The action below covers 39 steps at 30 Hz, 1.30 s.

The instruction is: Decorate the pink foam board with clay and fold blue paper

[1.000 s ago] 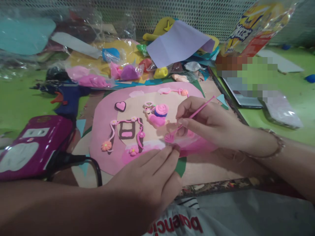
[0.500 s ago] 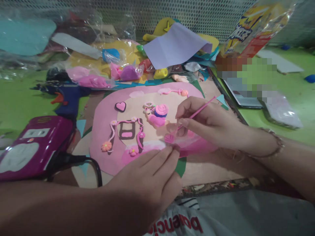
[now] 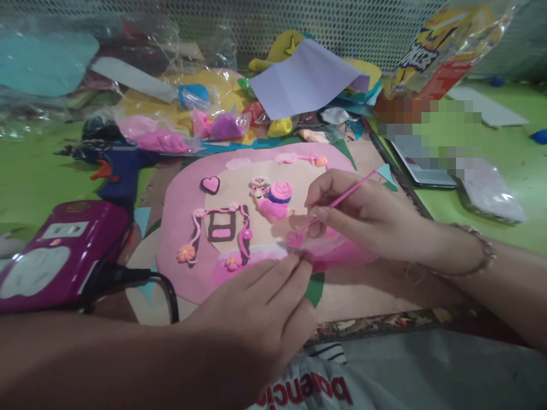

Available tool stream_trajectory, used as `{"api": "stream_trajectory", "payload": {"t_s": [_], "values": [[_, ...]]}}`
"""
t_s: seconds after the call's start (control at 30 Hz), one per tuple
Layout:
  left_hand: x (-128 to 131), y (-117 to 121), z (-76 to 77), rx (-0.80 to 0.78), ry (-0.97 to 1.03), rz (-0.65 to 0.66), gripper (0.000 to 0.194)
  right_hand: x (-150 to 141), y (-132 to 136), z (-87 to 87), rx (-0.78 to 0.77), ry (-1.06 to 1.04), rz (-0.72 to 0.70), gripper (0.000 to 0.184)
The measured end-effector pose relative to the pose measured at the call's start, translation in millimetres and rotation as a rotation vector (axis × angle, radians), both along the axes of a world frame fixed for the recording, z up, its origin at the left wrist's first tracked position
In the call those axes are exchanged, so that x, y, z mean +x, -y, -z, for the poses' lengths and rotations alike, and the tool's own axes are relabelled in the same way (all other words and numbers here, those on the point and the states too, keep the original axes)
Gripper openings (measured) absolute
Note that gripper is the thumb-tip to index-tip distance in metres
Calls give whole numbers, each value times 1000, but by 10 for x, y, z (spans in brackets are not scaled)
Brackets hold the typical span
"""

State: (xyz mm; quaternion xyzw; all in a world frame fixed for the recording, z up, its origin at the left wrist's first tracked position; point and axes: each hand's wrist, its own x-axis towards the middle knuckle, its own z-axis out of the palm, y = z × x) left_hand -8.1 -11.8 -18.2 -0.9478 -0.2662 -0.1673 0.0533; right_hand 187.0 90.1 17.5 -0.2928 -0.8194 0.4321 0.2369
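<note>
My right hand (image 3: 359,210) pinches a thin pink modelling stick (image 3: 352,188) like a pen, its lower end beside a small pink clay flower (image 3: 294,240) with grooved petals. That flower lies on the lower part of a pink foam sheet (image 3: 179,193). My left hand (image 3: 269,296) rests flat over the sheet's lower edge, fingers stretched out, tips just below the flower. A clay snail (image 3: 273,208) with a pink spiral shell sits mid-sheet. Left of it are a pink heart (image 3: 211,184) and a dark window frame (image 3: 222,226) bordered by clay vines and flowers.
Bagged coloured clay (image 3: 226,124) and a lilac sheet (image 3: 307,80) lie behind. At left are a blue glue gun (image 3: 117,171) and a magenta power box (image 3: 64,250) with a black cable. A phone (image 3: 421,165) and a snack bag (image 3: 444,54) are at right.
Both hands keep almost the same pose, the stick still by the flower. The whole view has shifted very slightly.
</note>
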Motion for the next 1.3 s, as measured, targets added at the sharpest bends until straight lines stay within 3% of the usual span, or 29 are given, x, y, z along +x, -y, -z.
{"api": "stream_trajectory", "payload": {"t_s": [0.43,0.67,1.3], "values": [[1,18,-5,-21,18,-9,23,-4,0,-10,-54,4,-4,5],[-11,10,3,-19,26,-8,22,-1,-11,-13,-138,-56,67,4],[-7,0,-37,-22,7,-6,22,9,5,-24,-83,-21,22,7]]}}
